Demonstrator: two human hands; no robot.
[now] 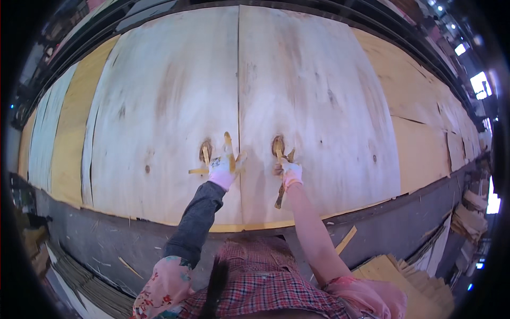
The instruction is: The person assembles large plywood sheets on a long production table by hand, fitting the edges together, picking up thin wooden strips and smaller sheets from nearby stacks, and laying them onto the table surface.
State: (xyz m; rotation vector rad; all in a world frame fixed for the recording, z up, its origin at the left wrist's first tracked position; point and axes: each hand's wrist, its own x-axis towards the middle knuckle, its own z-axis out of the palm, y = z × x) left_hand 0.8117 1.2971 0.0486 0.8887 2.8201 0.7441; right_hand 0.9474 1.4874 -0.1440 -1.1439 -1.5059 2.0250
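Two pale veneer sheets (175, 106) lie side by side on the table (106, 239), meeting at a straight seam. Each has a dark knot hole (205, 149) near the seam; both look unpatched yet. The left hand (223, 167), gloved, has its fingers clenched on thin yellow strips (228, 146). The right hand (289, 173) grips a dark tool (280, 198) by the other hole (277, 143).

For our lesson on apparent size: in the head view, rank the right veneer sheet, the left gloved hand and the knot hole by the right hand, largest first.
1. Right veneer sheet, by far.
2. Left hand.
3. Knot hole, though the right hand partly hides it.
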